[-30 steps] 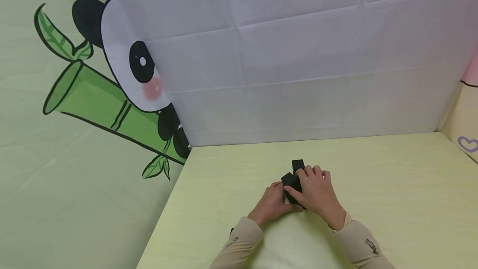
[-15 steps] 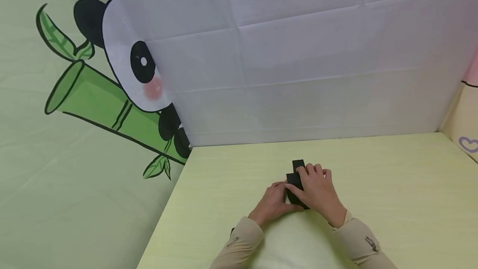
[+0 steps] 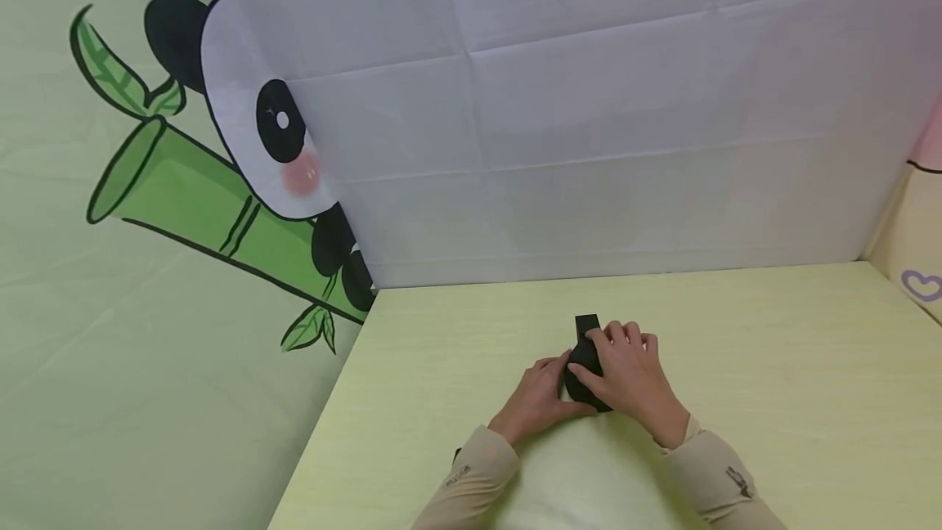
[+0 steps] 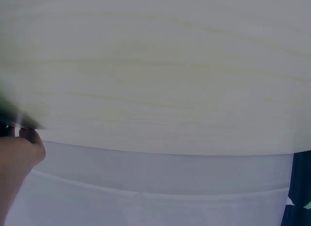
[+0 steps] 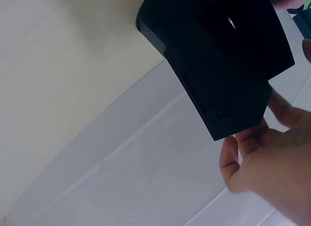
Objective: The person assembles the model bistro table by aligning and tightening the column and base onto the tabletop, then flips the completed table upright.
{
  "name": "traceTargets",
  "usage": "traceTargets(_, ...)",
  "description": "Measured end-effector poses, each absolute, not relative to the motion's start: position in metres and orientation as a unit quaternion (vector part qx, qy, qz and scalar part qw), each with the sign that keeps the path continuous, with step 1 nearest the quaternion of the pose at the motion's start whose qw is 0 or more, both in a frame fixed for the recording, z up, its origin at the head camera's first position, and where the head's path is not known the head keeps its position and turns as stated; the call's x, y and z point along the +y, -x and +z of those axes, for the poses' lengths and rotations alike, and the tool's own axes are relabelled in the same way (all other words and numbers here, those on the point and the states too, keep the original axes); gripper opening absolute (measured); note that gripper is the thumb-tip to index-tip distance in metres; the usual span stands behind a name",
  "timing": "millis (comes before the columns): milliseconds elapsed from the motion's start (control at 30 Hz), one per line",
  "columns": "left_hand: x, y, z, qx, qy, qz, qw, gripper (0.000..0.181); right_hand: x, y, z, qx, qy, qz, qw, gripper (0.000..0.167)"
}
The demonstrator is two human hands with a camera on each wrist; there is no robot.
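On the pale table, both hands hold a black object (image 3: 584, 380). It has a rounded near part and a flat rectangular arm (image 3: 587, 325) pointing away from the person. In the right wrist view the black object (image 5: 209, 70) is dark, with a curved side, a slot-like gap and what looks like "148" on the arm. My left hand (image 3: 539, 401) grips its left side, thumb along the near edge. My right hand (image 3: 628, 373) holds it from the right, thumb across the near part; its fingers hide much of that side. Only a hand's edge (image 4: 22, 158) appears in the left wrist view.
The pale yellow tabletop (image 3: 773, 366) spreads around the hands. Behind it hangs a creased white cloth (image 3: 589, 145). At the left is a green cloth wall (image 3: 147, 399) with a panda and bamboo print.
The near part's squared end has turned rightward in line with the arm, then out of sight, leaving a rounded outline. My right hand has shifted slightly right; the left has hardly moved.
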State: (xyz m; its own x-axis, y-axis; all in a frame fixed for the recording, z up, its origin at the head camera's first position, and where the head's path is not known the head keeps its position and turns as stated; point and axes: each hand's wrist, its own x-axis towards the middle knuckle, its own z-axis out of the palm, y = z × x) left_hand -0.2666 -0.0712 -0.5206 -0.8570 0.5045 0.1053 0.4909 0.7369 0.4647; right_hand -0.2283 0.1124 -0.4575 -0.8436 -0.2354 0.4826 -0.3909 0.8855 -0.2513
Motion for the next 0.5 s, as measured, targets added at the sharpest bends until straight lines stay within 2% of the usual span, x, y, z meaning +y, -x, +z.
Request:
traceTargets(233,-0.0703,0.2671,-0.5216,0.931,-0.266,0.248,0.015,0.099,0.1169,0.2282,-0.4566,-0.945,-0.195,0.173,0.198,0.044)
traceTargets(400,-0.0705,0.2679,-0.5235,0.933,-0.264,0.243,0.015,0.101,0.1199,0.2264,-0.4571,-0.948,-0.175,0.164,0.21,0.053)
traceTargets(500,-0.071,0.2688,-0.5251,0.933,-0.264,0.244,0.012,0.101,0.1216,0.2252,-0.4568,-0.948,-0.177,0.168,0.206,0.053)
